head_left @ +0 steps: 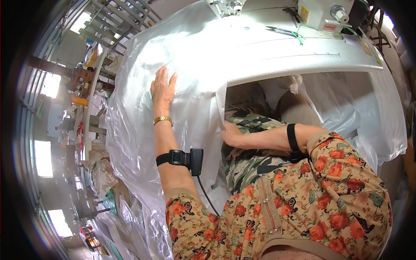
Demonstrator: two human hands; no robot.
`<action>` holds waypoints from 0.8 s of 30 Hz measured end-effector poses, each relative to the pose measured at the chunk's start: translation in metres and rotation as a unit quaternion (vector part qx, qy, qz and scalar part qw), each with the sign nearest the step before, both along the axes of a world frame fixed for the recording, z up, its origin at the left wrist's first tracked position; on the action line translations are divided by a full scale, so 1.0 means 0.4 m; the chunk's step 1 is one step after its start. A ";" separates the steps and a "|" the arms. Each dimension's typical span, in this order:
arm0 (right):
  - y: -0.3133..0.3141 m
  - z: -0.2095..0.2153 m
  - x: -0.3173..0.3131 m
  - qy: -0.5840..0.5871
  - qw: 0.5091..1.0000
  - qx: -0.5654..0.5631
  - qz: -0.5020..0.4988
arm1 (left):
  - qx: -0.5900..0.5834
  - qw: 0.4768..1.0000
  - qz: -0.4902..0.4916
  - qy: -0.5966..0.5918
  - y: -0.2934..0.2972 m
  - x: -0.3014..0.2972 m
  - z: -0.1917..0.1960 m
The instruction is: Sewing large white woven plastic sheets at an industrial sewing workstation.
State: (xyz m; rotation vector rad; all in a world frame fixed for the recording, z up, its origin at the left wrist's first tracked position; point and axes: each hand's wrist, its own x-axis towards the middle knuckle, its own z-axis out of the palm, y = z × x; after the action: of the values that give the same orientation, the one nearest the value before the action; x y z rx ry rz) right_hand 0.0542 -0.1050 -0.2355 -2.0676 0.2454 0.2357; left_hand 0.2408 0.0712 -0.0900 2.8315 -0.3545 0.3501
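A large clear plastic sheet (pixel 190 65) spreads over the left part of the white sewing table and hangs down over its front edge. My left hand (pixel 163 90) lies flat on it, fingers stretched out and pointing away from me. Lower and to the right, my right hand (pixel 233 135) is closed at the sheet's hanging right edge, close to my camouflage-patterned lap. The plastic hides its fingertips. My left wrist wears a gold watch band (pixel 163 119).
A white sewing machine (pixel 325 15) stands at the far right, near dark tweezers (pixel 281 31) and green thread (pixel 299 38). The table's front edge (pixel 303 74) curves across the right. More clear plastic (pixel 368 112) hangs there. Metal racks (pixel 125 17) rise at the upper left.
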 end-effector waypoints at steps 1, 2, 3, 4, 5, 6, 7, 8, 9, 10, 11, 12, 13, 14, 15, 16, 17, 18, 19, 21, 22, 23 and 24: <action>-0.017 0.036 -0.016 0.056 0.994 0.073 0.054 | 0.000 1.000 0.003 -0.009 0.017 -0.003 -0.012; -0.041 0.056 -0.019 0.108 0.978 0.147 0.099 | 0.000 1.000 -0.002 -0.012 0.011 0.001 -0.011; -0.053 0.051 -0.030 0.138 0.955 0.241 0.107 | -0.002 1.000 -0.005 -0.004 0.008 0.000 -0.011; -0.086 0.092 -0.037 0.093 0.940 0.254 0.210 | -0.004 1.000 -0.006 0.003 0.008 -0.001 -0.009; -0.121 0.172 -0.057 0.050 0.912 0.262 0.312 | -0.005 1.000 -0.005 0.000 0.011 -0.002 -0.011; -0.147 0.272 -0.089 -0.048 0.857 0.318 0.403 | -0.007 1.000 -0.015 -0.006 0.013 -0.004 -0.015; -0.189 0.364 -0.106 -0.025 0.829 0.281 0.482 | -0.009 1.000 -0.021 -0.012 0.021 -0.011 -0.018; -0.221 0.393 -0.120 -0.032 0.818 0.316 0.479 | -0.009 1.000 -0.020 -0.016 0.021 -0.021 -0.013; -0.246 0.391 -0.128 -0.048 0.819 0.329 0.468 | -0.019 1.000 -0.022 -0.008 0.021 -0.031 -0.013; -0.270 0.388 -0.134 -0.065 0.818 0.341 0.459 | -0.030 0.999 -0.023 -0.001 0.019 -0.036 -0.010; -0.286 0.348 -0.143 -0.019 0.816 0.357 0.455 | -0.029 0.999 -0.017 -0.004 0.024 -0.043 -0.010; -0.291 0.308 -0.157 0.028 0.811 0.373 0.451 | -0.037 0.999 -0.026 -0.012 0.030 -0.054 -0.010; -0.287 0.318 -0.188 0.129 0.822 0.417 0.366 | -0.045 0.998 -0.032 -0.020 0.042 -0.067 -0.010; -0.291 0.297 -0.191 0.128 0.821 0.416 0.370 | -0.045 0.998 -0.029 -0.023 0.030 -0.080 0.002; -0.290 0.260 -0.186 0.101 0.837 0.383 0.377 | -0.107 0.993 -0.041 -0.002 0.022 -0.099 0.012; -0.292 0.240 -0.186 0.075 0.851 0.351 0.383 | -0.168 0.984 -0.052 0.020 0.002 -0.131 0.023; -0.290 0.279 -0.187 0.108 0.852 0.344 0.381 | -0.202 0.977 -0.066 -0.027 -0.031 -0.186 0.040; -0.289 0.279 -0.182 0.113 0.849 0.345 0.385 | -0.235 0.970 -0.066 0.011 -0.066 -0.237 0.051; -0.282 0.274 -0.168 0.101 0.860 0.307 0.396 | -0.267 0.960 -0.073 0.048 -0.095 -0.273 0.056; -0.271 0.260 -0.170 0.100 0.864 0.307 0.386 | -0.224 0.971 -0.084 0.000 -0.137 -0.385 0.044; -0.264 0.262 -0.172 0.101 0.860 0.308 0.394 | -0.222 0.972 -0.076 -0.003 -0.149 -0.439 0.047; -0.259 0.262 -0.173 0.108 0.861 0.333 0.368 | -0.187 0.981 -0.052 -0.010 -0.162 -0.488 0.045; -0.257 0.264 -0.178 0.115 0.862 0.358 0.339 | -0.152 0.988 -0.031 -0.016 -0.164 -0.527 0.042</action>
State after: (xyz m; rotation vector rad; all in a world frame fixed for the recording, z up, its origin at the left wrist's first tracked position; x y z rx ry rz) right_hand -0.0169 -0.2078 -0.1300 -1.2996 -0.4019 0.8673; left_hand 0.0301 0.0057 -0.0732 2.5132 -0.3599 0.3999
